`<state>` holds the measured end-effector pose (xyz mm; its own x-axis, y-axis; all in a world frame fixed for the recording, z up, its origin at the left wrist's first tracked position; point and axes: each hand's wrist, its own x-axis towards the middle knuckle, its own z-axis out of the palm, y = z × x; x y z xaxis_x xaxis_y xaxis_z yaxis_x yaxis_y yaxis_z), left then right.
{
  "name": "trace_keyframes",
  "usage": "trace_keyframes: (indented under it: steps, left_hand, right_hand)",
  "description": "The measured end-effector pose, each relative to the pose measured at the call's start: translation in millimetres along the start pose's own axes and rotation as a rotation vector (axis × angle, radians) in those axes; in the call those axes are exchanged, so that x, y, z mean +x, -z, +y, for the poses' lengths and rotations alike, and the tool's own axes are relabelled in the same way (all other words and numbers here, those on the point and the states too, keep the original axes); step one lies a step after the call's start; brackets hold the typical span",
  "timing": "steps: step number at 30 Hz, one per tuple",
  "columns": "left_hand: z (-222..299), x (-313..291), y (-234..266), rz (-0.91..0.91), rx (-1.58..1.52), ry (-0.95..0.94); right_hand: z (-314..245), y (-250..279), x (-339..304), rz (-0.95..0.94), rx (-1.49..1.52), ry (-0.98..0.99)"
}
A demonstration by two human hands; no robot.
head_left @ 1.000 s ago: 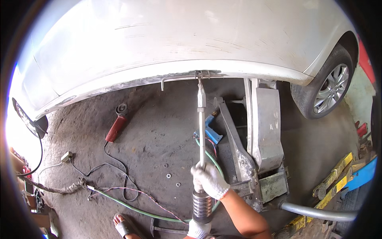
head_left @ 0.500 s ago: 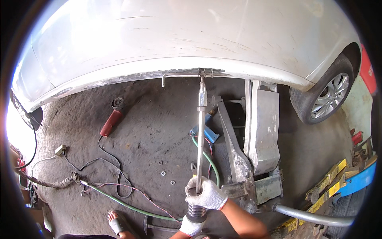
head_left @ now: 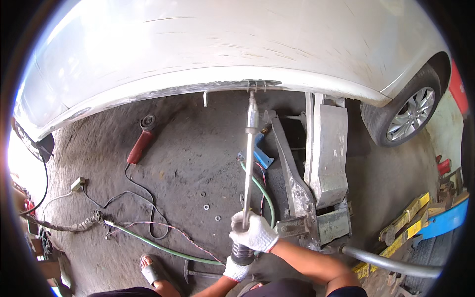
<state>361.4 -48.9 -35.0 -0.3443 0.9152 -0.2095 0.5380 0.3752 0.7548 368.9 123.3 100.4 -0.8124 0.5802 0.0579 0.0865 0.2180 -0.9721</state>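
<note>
Slide hammer [head_left: 250, 163]: long, slim, bare-metal rod, running straight up from the gloved hands to the lower sill of the white car [head_left: 237, 44], tip hooked at a small bracket on the scraped sill edge; dark ribbed grip at the near end. Right hand [head_left: 253, 231], in a white work glove, wrapped tight around the shaft just above the grip, fingers fully curled. Left hand [head_left: 237, 270], also gloved, directly below the right, closed around the bottom of the grip. Beyond the hands and to their left, a red angle grinder [head_left: 140, 143] lying on the rough grey concrete floor [head_left: 188, 148], with a black cord and a green hose [head_left: 163, 247] trailing across. Just right of the hands, a grey metal lift arm [head_left: 324, 153] under the car; farther right, a wheel [head_left: 410, 114] with a silver rim. Below-left of the hands, a sandalled foot [head_left: 153, 270].
</note>
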Motion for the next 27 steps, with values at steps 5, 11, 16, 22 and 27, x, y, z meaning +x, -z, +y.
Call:
trace_keyframes:
  steps: [5, 11, 16, 22, 27]
  left_hand:
    - [0.2, 2.2, 7.6, -0.124, 0.093, 0.053]
    - [7.8, -0.2, 30.7, -0.046, 0.132, -0.026]
    - [-5.0, -3.7, 18.4, 0.151, 0.188, -0.084]
    - [-12.1, -3.4, 10.4, 0.140, 0.100, -0.051]
    - [8.4, 2.6, 15.4, 0.142, 0.044, -0.099]
  right_hand:
    - [-5.4, -1.6, 1.7, -0.054, -0.067, -0.105]
    - [-2.3, -7.6, 8.3, -0.049, -0.108, -0.140]
    - [-39.0, 17.0, 56.9, -0.100, 0.014, -0.232]
    - [-58.8, 32.0, 89.0, -0.028, 0.101, -0.145]
    - [-18.9, -11.0, 0.0, 0.035, -0.218, -0.234]
